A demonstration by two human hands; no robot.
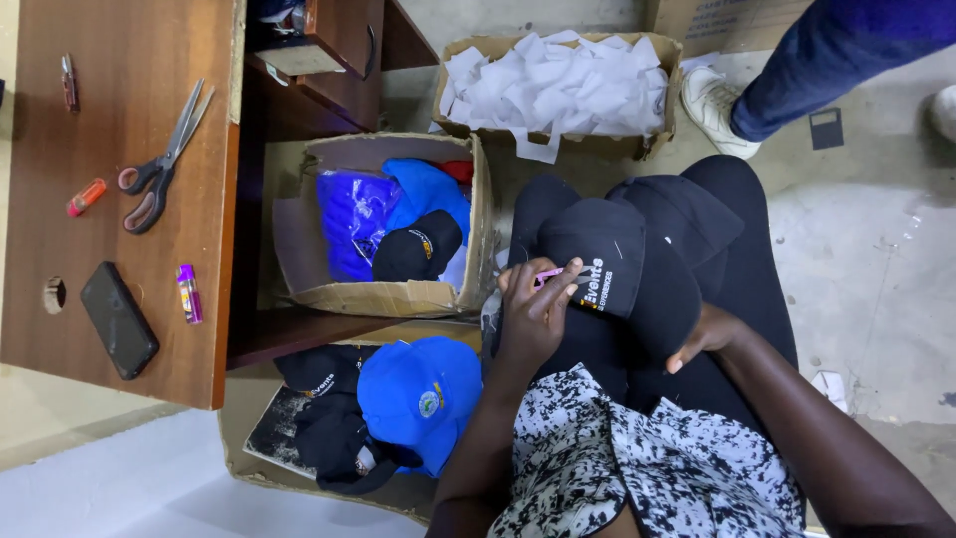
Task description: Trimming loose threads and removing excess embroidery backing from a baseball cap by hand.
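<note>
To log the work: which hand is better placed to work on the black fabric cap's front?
Probably the left hand: it holds a small pink tool there; the right hand steadies the cap.

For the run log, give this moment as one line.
left hand: pink tool on black cap | right hand: under cap stack | nearby: blue cap

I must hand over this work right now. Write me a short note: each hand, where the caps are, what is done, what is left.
Left hand: holds a small pink tool against the black fabric cap with light lettering on the lap.
Right hand: grips that cap's far edge from beneath; mostly hidden.
More black caps are stacked on the lap.
Done or left: cannot tell. Blue and black caps lie in the cardboard box by the desk and in the lower box.
Metal scissors with red handles lie on the brown wooden desk.
</note>
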